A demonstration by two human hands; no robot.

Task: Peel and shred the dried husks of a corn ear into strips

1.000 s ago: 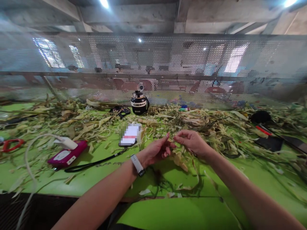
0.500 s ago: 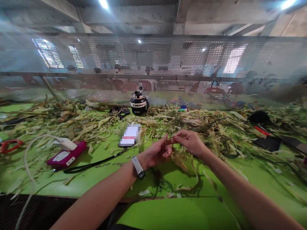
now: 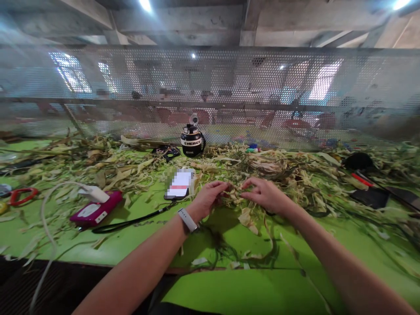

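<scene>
My left hand [image 3: 210, 198], with a white wristband, and my right hand [image 3: 265, 195] are close together over a green table [image 3: 249, 288]. Both have their fingers curled, pinching a bunch of dry husk strips [image 3: 233, 192] stretched between them. A limp pale husk piece [image 3: 246, 218] hangs below the hands. A thick litter of dry leaves and husks [image 3: 295, 175] covers the table beyond and to the right of my hands.
A phone [image 3: 179, 184] lies just left of my left hand. A magenta device [image 3: 96, 208] with a white cable and a black lanyard [image 3: 131, 223] lie further left. A black bottle [image 3: 192, 141] stands by the perforated metal screen [image 3: 210, 96]. Red scissors [image 3: 21, 195] lie far left, dark tools [image 3: 370, 192] at right.
My hands have come lower and slightly forward onto the husks, and my left hand has turned palm down, closing on the strips with the right.
</scene>
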